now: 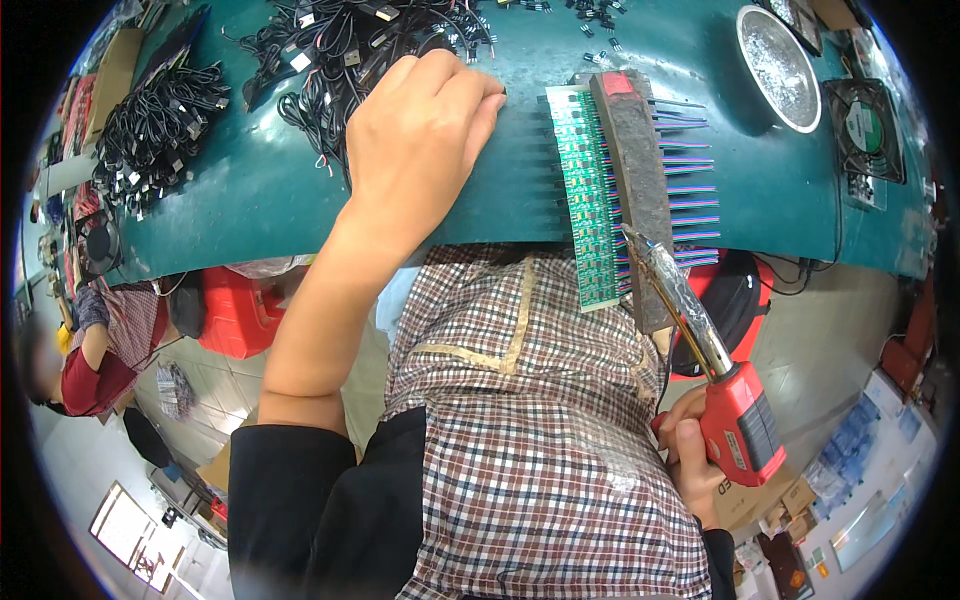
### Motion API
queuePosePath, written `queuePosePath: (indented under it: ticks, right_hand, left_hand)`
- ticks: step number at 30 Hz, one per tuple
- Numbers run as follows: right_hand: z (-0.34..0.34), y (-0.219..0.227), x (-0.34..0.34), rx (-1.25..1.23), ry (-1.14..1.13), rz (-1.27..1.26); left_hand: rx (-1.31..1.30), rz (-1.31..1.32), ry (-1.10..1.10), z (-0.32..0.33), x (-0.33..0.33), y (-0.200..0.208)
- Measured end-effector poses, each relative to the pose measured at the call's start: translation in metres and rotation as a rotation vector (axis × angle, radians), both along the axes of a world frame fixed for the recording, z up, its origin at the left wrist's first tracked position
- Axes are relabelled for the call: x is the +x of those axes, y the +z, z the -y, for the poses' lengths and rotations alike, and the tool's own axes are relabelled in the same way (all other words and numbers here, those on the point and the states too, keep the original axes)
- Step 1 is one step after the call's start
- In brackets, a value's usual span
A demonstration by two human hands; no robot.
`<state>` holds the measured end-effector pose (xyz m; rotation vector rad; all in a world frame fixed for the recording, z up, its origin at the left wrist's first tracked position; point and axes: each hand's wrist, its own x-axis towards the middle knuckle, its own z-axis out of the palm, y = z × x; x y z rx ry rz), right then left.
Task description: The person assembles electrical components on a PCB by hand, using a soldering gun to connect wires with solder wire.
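My right hand (pixel 692 455) is wrapped round the handle of a red soldering gun (pixel 735 425). The gun's metal barrel points up and left, with its tip over the dark grey bar (pixel 640 190), close to the solder side of a green strip of circuit boards (pixel 583 200); contact cannot be made out. Thin multicoloured wires (pixel 692 190) stick out from the bar's right side. My left hand (pixel 415 140) is closed above the table, left of the boards, thumb and forefinger pinched together. A tiny dark bit shows at its fingertips, too small to name.
Black cable bundles (pixel 160 125) lie at the left, and a heap of cables with plugs (pixel 335 50) sits behind my left hand. Small black components (pixel 597 12) are scattered at the back. A metal bowl (pixel 780 70) and a fan (pixel 865 130) stand at the right. Another person (pixel 105 350) is at far left.
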<state>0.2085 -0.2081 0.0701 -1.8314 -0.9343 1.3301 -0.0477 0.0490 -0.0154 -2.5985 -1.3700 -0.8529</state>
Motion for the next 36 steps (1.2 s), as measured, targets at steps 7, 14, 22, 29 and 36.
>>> queuePosePath:
  ticks: [7, 14, 22, 29, 36]
  right_hand:
    - [0.0, -0.001, 0.0, 0.023, -0.003, 0.014]
    - [-0.001, 0.0, 0.0, 0.008, 0.004, 0.011]
    - [-0.002, 0.001, -0.001, -0.004, 0.003, 0.02]
    - [0.002, -0.001, 0.002, -0.005, 0.023, 0.028]
    - [0.005, -0.002, 0.002, 0.009, 0.043, 0.003]
  left_hand:
    - [-0.047, 0.063, 0.01, -0.002, -0.006, 0.008]
    - [-0.009, -0.02, 0.039, 0.006, 0.001, 0.003]
    - [-0.278, 0.22, 0.122, 0.023, 0.004, 0.016]
    - [-0.687, 0.69, -0.082, 0.068, 0.007, 0.03]
    - [-0.785, 0.68, -0.165, 0.099, 0.019, 0.021]
